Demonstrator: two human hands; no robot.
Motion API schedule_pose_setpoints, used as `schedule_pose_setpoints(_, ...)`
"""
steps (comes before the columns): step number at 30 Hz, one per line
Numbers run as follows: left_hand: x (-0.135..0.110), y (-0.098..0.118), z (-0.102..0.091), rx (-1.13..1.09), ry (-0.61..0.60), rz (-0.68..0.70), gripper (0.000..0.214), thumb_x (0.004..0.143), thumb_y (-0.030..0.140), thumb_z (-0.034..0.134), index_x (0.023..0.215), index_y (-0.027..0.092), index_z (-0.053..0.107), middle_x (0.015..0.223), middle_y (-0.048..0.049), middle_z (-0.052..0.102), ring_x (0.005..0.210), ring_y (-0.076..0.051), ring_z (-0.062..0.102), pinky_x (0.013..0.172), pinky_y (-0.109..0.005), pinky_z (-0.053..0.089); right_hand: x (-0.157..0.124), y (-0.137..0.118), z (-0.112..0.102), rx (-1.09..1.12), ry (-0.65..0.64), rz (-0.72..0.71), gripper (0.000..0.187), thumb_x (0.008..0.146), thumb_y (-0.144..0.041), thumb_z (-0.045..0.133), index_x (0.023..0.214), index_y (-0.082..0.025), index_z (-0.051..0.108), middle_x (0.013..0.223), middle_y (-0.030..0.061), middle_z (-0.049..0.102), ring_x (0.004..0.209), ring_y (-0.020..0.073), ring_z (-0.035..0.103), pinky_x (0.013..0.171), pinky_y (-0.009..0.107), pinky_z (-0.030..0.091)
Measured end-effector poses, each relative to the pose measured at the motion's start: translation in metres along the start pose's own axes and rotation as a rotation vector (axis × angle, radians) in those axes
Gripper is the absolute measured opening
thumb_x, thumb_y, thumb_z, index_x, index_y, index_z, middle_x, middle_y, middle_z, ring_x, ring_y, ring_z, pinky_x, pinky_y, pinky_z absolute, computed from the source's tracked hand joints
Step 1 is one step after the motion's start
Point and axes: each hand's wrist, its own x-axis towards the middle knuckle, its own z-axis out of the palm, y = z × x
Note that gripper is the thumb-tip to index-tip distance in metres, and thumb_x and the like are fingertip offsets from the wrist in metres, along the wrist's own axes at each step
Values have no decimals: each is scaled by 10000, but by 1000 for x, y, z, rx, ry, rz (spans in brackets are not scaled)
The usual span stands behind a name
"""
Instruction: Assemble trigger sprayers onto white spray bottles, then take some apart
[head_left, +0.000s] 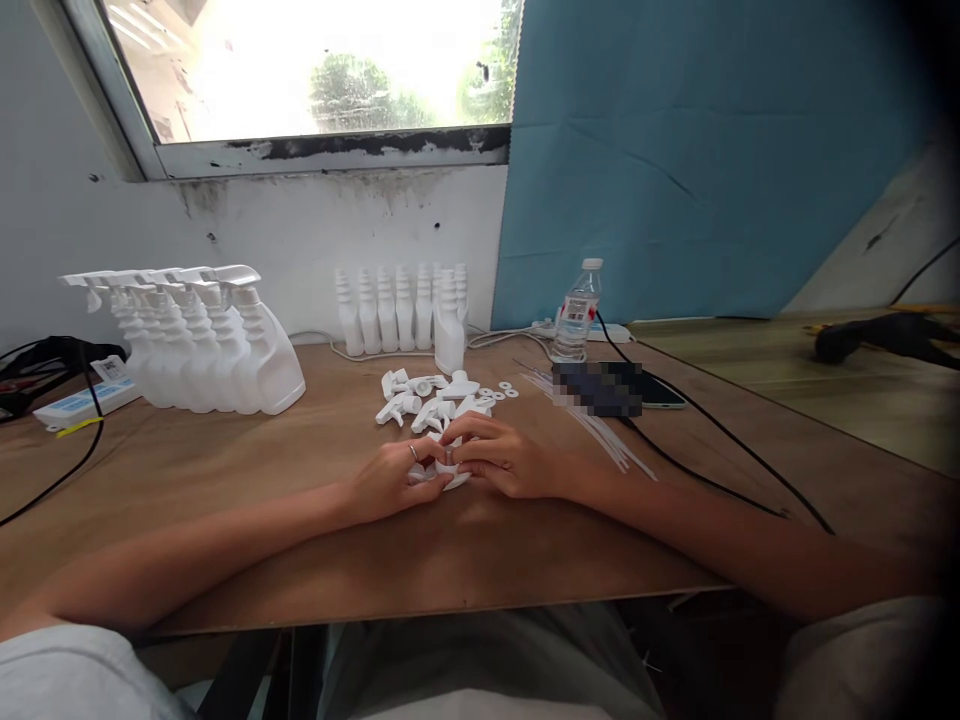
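Near the front of the brown table, both my hands meet around one white spray trigger head (448, 468). My left hand (390, 478), with a ring on one finger, grips it from the left. From the right, my right hand (504, 458) pinches it with curled fingers. Much of the piece is hidden behind my fingers. Just beyond lies a loose pile of white spray trigger heads (431, 412). Several small white rings (506, 390) lie at the pile's right side. Thin white tubes (592, 425) are spread farther right.
Assembled white spray bottles (217, 350) stand in a row at the left. Headless white bottles (386, 315) line the wall. A clear water bottle (577, 312), a phone (664, 390) and black cables (720, 425) occupy the right. A power strip (86, 400) lies far left.
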Motion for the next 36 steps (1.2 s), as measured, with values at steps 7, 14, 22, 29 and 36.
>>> schedule_pose_setpoints(7, -4, -4, 4, -117, -1, -47, 434, 837, 404, 627, 1178, 219, 433, 950, -15, 698, 752, -133, 657, 657, -236, 513, -1, -7, 0, 11, 22, 23, 119, 926, -109, 542, 1021, -145, 603, 1187, 154, 564, 1123, 166, 557, 956, 340, 509)
schedule_pose_setpoints(14, -3, -3, 3, 18, 36, 134, 259, 851, 320, 610, 1070, 194, 557, 919, -12, 692, 729, -116, 650, 688, -217, 520, -2, 2, -17, -81, 25, 75, 174, 909, -221, 590, 1065, -156, 547, 1150, 146, 595, 1120, 190, 575, 959, 346, 491)
schedule_pose_setpoints(22, 0, -4, 4, -20, 23, 233, 245, 853, 256, 604, 1086, 183, 621, 1051, -78, 710, 926, -174, 685, 842, -262, 538, -8, 48, -93, -584, -432, 1156, 249, 915, -303, 483, 800, -135, 627, 826, 124, 677, 772, 207, 618, 686, 302, 415)
schedule_pose_setpoints(29, -3, -6, 3, 16, -16, 249, 241, 883, 273, 578, 1107, 185, 589, 1073, -86, 691, 910, -156, 659, 843, -253, 520, -34, 65, -124, -307, -764, 1539, 222, 751, -212, 646, 570, -130, 545, 545, 43, 586, 424, 116, 516, 459, 242, 353)
schedule_pose_setpoints(36, -2, -5, 0, 39, -60, 214, 245, 921, 284, 531, 1147, 192, 534, 1089, -79, 660, 915, -150, 639, 853, -251, 500, -38, 72, -115, -255, -708, 1579, 211, 708, -144, 602, 510, -124, 534, 466, 20, 526, 360, 80, 424, 409, 226, 314)
